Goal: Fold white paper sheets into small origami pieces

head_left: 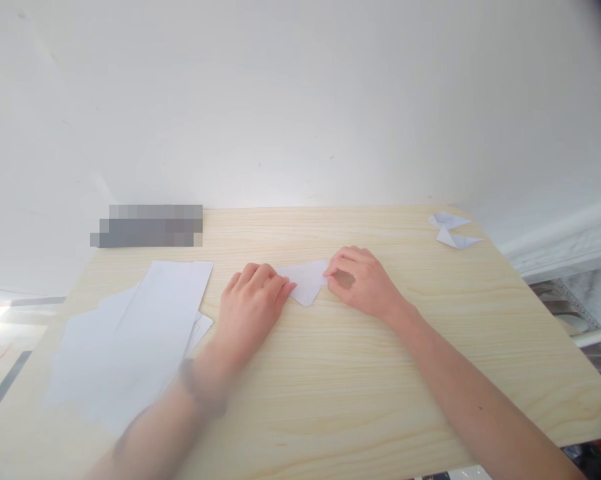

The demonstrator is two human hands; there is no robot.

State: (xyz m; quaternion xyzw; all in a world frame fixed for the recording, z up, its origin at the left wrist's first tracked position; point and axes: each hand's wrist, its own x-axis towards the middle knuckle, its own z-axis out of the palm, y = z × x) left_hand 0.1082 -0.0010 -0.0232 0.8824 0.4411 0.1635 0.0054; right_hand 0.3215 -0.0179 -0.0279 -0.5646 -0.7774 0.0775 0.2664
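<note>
A small folded piece of white paper lies on the wooden table between my hands, its lower edge coming to a blunt point. My left hand pinches its left end, thumb on top and the other fingers curled. At the right end, my right hand grips the paper's corner between thumb and index finger. Parts of both ends are covered by my fingers. A dark band circles my left wrist.
Several loose white sheets overlap on the table's left side. Two folded paper shapes with pointed ends lie at the back right. A blurred-out grey object sits at the back left. Behind the table rises a white wall.
</note>
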